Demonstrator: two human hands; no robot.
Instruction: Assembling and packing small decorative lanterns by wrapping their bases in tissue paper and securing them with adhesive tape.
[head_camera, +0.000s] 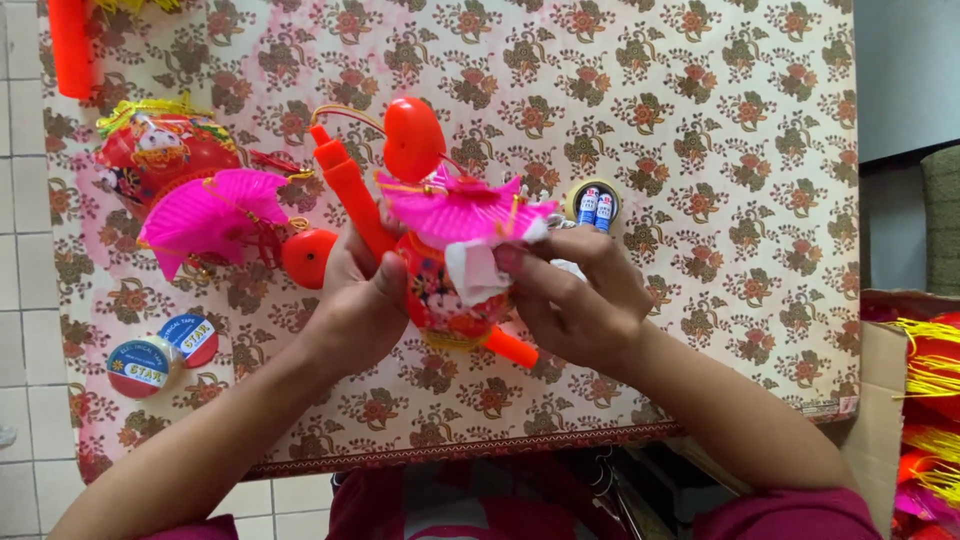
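At lower left I see two tape rolls (160, 355); a finished lantern (185, 190) lies upper left. At frame centre my left hand (355, 300) is clamped on the red lantern (440, 290) and its orange handle (350, 190). My right hand (580, 295) pinches a white cloth (475, 270) against it. I judge I'm wiping; next calls for turning it gently.

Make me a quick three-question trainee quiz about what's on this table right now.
1. True or false: the left hand grips the lantern by its orange handle.
2. What does the right hand press on the lantern: A) white cloth, B) tape roll, C) battery?
3. How many tape rolls lie at the table's left edge?

Key: 1 true; 2 A; 3 two.
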